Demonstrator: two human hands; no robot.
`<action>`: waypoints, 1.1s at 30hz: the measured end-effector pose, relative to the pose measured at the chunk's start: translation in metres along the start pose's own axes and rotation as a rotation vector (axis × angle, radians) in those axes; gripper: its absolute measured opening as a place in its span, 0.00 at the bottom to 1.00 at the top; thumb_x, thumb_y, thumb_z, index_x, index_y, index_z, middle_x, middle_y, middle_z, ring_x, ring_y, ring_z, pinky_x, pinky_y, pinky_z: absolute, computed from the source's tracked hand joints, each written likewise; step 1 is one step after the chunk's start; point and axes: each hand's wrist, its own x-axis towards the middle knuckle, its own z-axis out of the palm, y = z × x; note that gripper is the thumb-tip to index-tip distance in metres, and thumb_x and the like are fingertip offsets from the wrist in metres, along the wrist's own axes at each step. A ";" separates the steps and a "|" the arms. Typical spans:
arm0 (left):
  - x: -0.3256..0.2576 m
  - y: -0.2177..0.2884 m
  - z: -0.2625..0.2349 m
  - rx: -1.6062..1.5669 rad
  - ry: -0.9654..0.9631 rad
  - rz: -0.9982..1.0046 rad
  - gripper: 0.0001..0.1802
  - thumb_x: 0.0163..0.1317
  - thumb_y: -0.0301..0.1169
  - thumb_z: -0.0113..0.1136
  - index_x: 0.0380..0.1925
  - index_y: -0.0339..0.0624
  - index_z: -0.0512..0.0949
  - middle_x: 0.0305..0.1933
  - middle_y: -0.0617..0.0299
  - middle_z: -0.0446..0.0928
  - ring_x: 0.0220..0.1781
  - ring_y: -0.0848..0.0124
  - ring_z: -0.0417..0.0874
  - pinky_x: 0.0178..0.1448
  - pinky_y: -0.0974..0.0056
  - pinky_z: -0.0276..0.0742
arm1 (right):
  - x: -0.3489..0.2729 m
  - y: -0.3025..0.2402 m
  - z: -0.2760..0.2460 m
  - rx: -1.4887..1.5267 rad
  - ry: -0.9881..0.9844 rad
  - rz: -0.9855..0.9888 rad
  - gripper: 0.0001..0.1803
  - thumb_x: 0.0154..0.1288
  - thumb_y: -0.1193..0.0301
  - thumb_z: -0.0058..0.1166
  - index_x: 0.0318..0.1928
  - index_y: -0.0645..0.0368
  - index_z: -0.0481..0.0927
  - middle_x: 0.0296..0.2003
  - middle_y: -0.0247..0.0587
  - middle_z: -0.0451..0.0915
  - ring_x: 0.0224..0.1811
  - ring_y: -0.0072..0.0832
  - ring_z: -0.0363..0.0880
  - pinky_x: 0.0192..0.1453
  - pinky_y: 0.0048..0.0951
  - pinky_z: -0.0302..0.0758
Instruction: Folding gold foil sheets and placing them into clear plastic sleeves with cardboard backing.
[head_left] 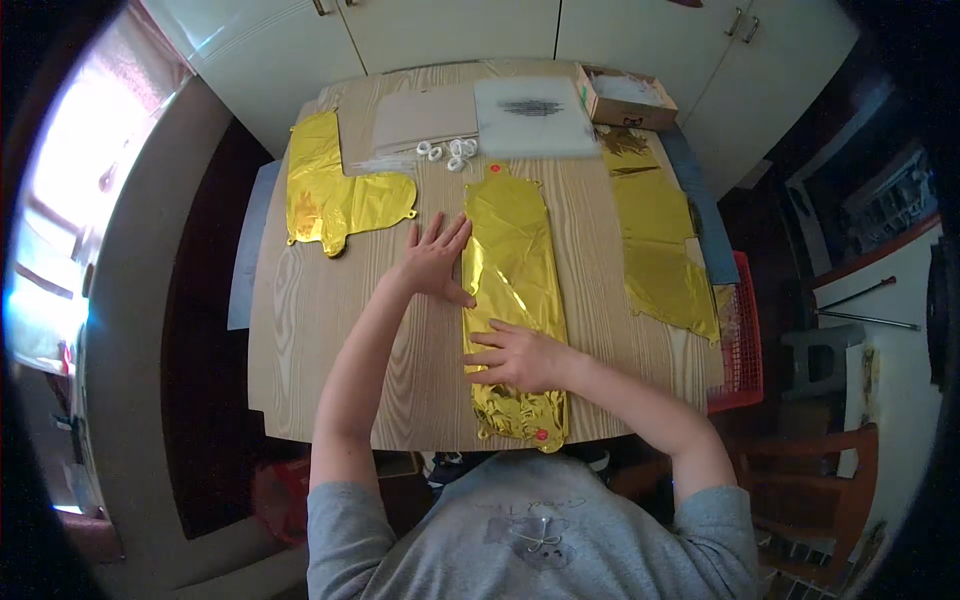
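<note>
A long flat gold foil balloon lies lengthwise down the middle of the wooden table. My left hand lies flat with fingers spread on the table at the balloon's left edge, the thumb touching the foil. My right hand presses flat on the balloon's near part, fingers pointing left. Neither hand grips anything.
Another gold foil balloon lies at the table's left, and more gold foil pieces at the right. Far end: a cardboard sheet, a white plastic packet, an open cardboard box, small white rings. A red basket hangs beside the right edge.
</note>
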 end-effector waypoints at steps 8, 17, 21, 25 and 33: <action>0.010 -0.006 0.009 0.005 0.109 -0.034 0.70 0.40 0.76 0.58 0.75 0.45 0.43 0.79 0.60 0.43 0.80 0.52 0.41 0.76 0.38 0.39 | -0.005 -0.011 0.004 0.023 0.014 0.032 0.23 0.60 0.65 0.51 0.58 0.41 0.78 0.62 0.27 0.73 0.70 0.36 0.63 0.74 0.50 0.58; 0.025 -0.011 0.018 -0.071 0.215 -0.094 0.43 0.67 0.59 0.43 0.73 0.45 0.50 0.77 0.57 0.51 0.79 0.55 0.44 0.78 0.46 0.44 | -0.009 -0.019 0.005 -0.037 0.002 0.030 0.22 0.67 0.59 0.44 0.60 0.42 0.75 0.63 0.20 0.72 0.71 0.33 0.62 0.75 0.56 0.52; 0.019 -0.020 0.022 -0.052 0.372 -0.136 0.36 0.67 0.52 0.48 0.69 0.43 0.60 0.74 0.57 0.58 0.77 0.56 0.52 0.75 0.46 0.50 | -0.011 -0.020 0.005 -0.036 0.011 0.030 0.22 0.68 0.58 0.43 0.60 0.41 0.74 0.63 0.20 0.71 0.72 0.32 0.60 0.75 0.56 0.51; -0.013 -0.005 0.021 0.015 0.385 -0.093 0.31 0.66 0.46 0.50 0.64 0.41 0.67 0.69 0.56 0.66 0.74 0.58 0.61 0.72 0.47 0.56 | -0.013 -0.020 0.005 -0.049 0.023 0.029 0.21 0.68 0.58 0.44 0.60 0.41 0.74 0.63 0.20 0.72 0.72 0.32 0.60 0.75 0.56 0.51; -0.047 0.039 0.023 -0.130 0.348 0.052 0.34 0.64 0.48 0.55 0.67 0.47 0.65 0.72 0.61 0.64 0.75 0.59 0.58 0.72 0.44 0.53 | -0.012 -0.020 0.004 -0.034 0.011 0.037 0.21 0.67 0.58 0.46 0.59 0.41 0.75 0.62 0.20 0.72 0.72 0.31 0.60 0.74 0.55 0.52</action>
